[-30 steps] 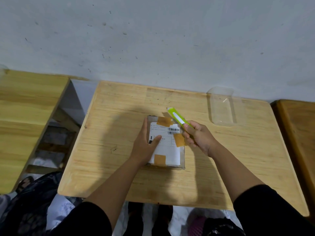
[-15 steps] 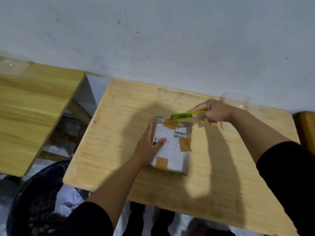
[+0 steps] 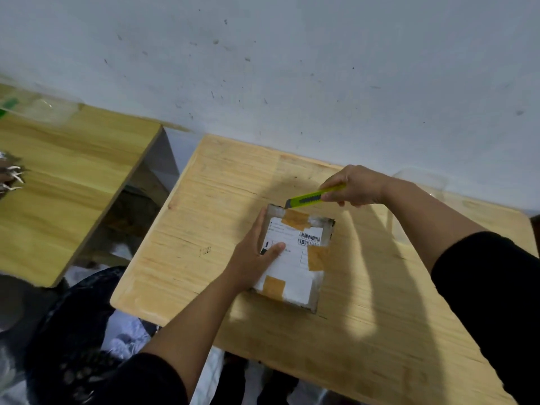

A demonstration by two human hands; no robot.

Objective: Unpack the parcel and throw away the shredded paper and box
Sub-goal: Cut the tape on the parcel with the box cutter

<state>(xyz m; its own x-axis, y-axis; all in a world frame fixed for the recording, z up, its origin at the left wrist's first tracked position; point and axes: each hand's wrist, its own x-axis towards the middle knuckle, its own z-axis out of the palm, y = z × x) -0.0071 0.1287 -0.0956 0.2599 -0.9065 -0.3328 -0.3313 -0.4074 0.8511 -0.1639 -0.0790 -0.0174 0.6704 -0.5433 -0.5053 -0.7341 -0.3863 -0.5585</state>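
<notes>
A small parcel box (image 3: 295, 276) with a white shipping label and brown tape patches lies on the wooden table (image 3: 204, 217). My left hand (image 3: 254, 255) rests flat on the box's left side, thumb across the label. My right hand (image 3: 355, 185) grips a lime-green utility knife (image 3: 312, 198) whose tip sits at the box's far left corner.
A clear plastic container (image 3: 420, 182) stands behind my right forearm near the wall. A second wooden table (image 3: 58, 176) lies to the left, with a clear tub (image 3: 49, 106) at its back. A dark bin bag (image 3: 67, 331) with white paper sits on the floor, lower left.
My right hand swung the knife from the box's right side to its far edge, blade tip now at the far left corner. My left hand stayed on the box. The view shifted.
</notes>
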